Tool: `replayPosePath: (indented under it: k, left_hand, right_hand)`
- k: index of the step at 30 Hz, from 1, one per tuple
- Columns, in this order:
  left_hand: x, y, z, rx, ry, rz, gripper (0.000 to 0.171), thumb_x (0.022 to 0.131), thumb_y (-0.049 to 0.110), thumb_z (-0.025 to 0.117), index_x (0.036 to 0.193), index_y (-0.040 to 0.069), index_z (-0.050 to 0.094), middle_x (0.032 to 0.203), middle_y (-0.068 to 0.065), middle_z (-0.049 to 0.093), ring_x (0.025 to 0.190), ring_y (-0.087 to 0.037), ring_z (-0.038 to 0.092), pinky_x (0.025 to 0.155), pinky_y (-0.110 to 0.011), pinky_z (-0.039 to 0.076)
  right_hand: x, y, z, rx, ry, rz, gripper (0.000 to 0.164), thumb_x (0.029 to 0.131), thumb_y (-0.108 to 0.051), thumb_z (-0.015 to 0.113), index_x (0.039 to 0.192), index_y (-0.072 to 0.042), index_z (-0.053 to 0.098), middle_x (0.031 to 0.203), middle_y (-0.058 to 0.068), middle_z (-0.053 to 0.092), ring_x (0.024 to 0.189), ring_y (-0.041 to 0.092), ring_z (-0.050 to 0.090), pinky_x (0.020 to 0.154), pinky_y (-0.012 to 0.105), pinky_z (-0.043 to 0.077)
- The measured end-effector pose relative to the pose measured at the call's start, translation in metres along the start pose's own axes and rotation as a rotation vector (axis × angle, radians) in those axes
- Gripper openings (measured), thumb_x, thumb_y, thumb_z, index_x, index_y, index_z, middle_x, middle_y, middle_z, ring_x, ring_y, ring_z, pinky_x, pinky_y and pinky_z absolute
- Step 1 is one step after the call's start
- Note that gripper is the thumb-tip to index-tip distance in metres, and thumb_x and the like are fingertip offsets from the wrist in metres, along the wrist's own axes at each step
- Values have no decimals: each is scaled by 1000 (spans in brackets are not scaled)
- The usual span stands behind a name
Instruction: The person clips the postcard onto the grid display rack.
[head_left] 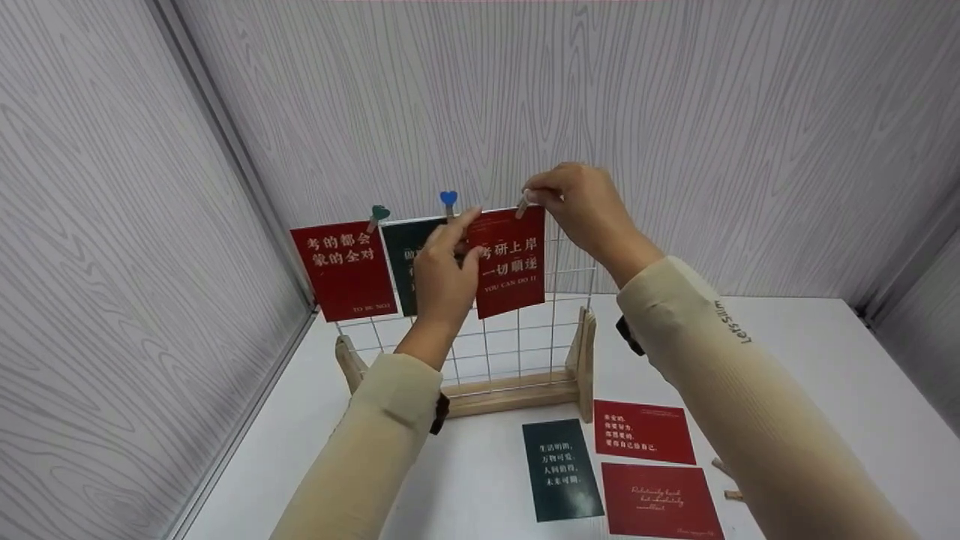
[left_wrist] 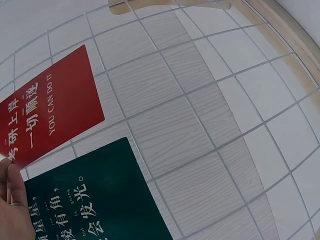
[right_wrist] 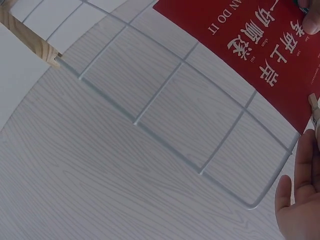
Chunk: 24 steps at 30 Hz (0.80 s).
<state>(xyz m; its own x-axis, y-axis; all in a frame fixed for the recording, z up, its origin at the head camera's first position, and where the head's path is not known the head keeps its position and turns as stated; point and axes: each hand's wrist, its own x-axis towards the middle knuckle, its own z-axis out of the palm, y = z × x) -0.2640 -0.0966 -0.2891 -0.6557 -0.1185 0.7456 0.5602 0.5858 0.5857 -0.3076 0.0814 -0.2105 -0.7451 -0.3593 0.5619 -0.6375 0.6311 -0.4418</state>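
From the left, the dark green card (left_wrist: pixel 97 200) beneath the blue heart clip (head_left: pixel 448 198) could be nudged crooked by the left hand (head_left: pixel 448 279) in front of it, while the red card (head_left: pixel 511 261) on the upper wire grid (left_wrist: pixel 216 148) might slant or drop if its edge were only shallowly caught by the wooden clip (head_left: pixel 523 206) near its top right corner. The left hand is raised with its back to the viewer, the red card's left edge seemingly pinched between thumb and fingers; the right hand (head_left: pixel 589 201) is arched over, the wooden clip held narrowly between thumb and index finger.
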Motion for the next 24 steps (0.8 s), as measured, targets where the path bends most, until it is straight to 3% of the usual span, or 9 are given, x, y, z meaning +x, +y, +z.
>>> replayPosePath:
  k: [8, 16, 21, 24]
  left_hand:
    - [-5, -3, 4, 52, 44, 25, 52, 87, -2, 66, 136, 9, 54, 105, -13, 57, 89, -20, 57, 78, -29, 49]
    - [-8, -7, 4, 57, 105, 44, 53, 87, -2, 66, 136, 6, 50, 102, -11, 57, 96, -19, 60, 82, -28, 49]
    - [-11, -9, 1, 46, 122, 69, 53, 86, 9, 71, 135, 6, 50, 105, -10, 55, 98, -19, 57, 76, -30, 51]
    - [-13, -11, 0, 40, 122, 106, 55, 86, 19, 72, 133, 4, 49, 107, -11, 55, 99, -20, 55, 80, -32, 51]
  right_hand:
    - [-3, 3, 4, -35, 37, 1, 19, 91, -15, 65, 106, -8, 74, 103, 7, 70, 95, 19, 64, 84, 33, 49]
    - [-8, 8, 8, 29, 49, -17, 25, 93, -13, 63, 117, -8, 69, 109, 6, 68, 98, 19, 63, 87, 33, 48]
    - [-13, 17, 8, 77, 55, -21, 36, 93, -24, 64, 127, -11, 62, 116, 7, 66, 105, 22, 61, 94, 38, 45]
    - [-18, 23, 4, 114, 66, -23, 43, 91, -29, 66, 130, -11, 59, 120, 8, 63, 109, 25, 59, 97, 42, 43]
